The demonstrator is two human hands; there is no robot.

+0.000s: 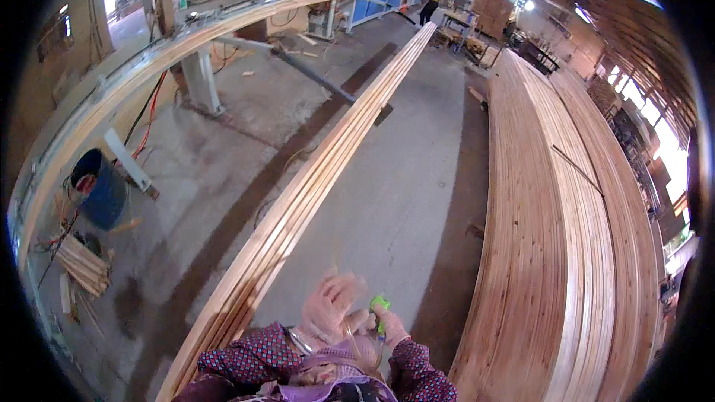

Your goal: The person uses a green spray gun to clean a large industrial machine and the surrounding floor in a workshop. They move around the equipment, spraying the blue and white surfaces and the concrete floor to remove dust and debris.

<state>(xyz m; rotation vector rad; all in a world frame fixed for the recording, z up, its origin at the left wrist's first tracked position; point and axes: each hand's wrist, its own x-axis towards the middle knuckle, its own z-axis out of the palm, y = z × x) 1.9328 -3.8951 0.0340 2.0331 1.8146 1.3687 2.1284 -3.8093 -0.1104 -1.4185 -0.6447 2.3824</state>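
My left hand, in a pale pinkish glove, is in front of my body with its fingers spread. They are slightly smeared by motion, and I see nothing in them. Close beside it on the right, my gloved right hand is closed around a small bright green object, whose exact kind I cannot make out. Left of my hands runs a bundle of long, thin wooden strips, stretching from beside me far ahead. Both hands are apart from the strips' visible upper part.
Wide stacks of long boards stand on my right, with a thin dark stick across them. On the left are a long curving machine rail, a blue bin and wood offcuts. A person stands far ahead.
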